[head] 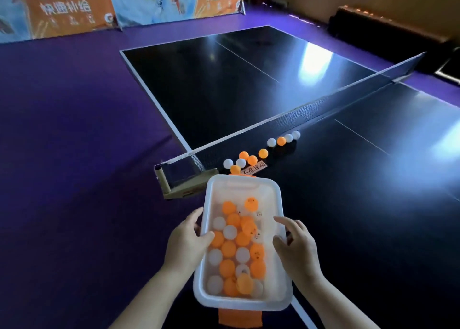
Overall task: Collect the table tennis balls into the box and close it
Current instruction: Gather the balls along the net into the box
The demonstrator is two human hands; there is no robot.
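Orange tab [240, 319]: it hung below the near end of the box and looked like a latch left loose while the box stood open.
Box [241, 190]: white and uncovered, it pointed lengthways away from the person, over the side edge of the table [348, 179] just beside the net post [174, 182]. Whether it rested there or was carried could not be told.
Balls in the box [234, 249]: orange and white ones were heaped toward the near end, which left the far end bare.
Left hand [185, 244]: its thumb was hooked over the left rim and its fingers were outside, so it held the box, probably to steady it.
Right hand [297, 251]: its fingers were loosely bent at the right rim. Whether they gripped it or only touched it could not be told.
Loose balls [252, 160]: these lay on the table in a ragged row along the foot of the net [286, 122], just beyond the box's far end (the net had likely stopped them rolling).
Paper note [254, 168]: handwritten, it lay among the nearest loose balls.
Placement: the open far end faced the row, probably so the balls could be picked up or swept in with a short reach.
Stage: collecting seemed well along. The row was not yet gathered, and no lid was visible for closing.
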